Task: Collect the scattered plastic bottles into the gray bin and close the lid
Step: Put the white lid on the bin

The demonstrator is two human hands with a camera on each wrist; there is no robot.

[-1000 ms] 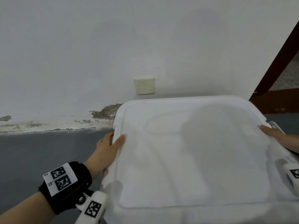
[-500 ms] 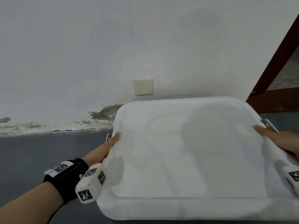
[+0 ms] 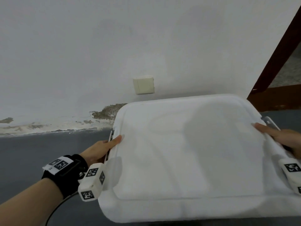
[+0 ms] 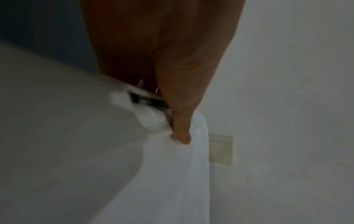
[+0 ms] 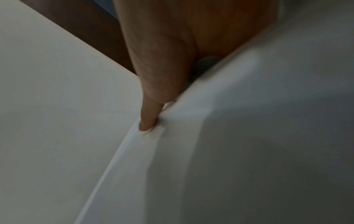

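Both side edges of the white lid were gripped: its left edge by the left hand, its right edge by the right hand, thumbs laid on top. Bin and bottles were hidden beneath the lid. A wall switch was seen beyond, above the gray floor.

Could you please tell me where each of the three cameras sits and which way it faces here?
Head: worn high, looking forward and down at the white lid; left hand and right hand show at its sides.
Left wrist: looks along the thumb on the lid's edge.
Right wrist: looks along the thumb on the opposite edge.
Head and left wrist share the wall socket.
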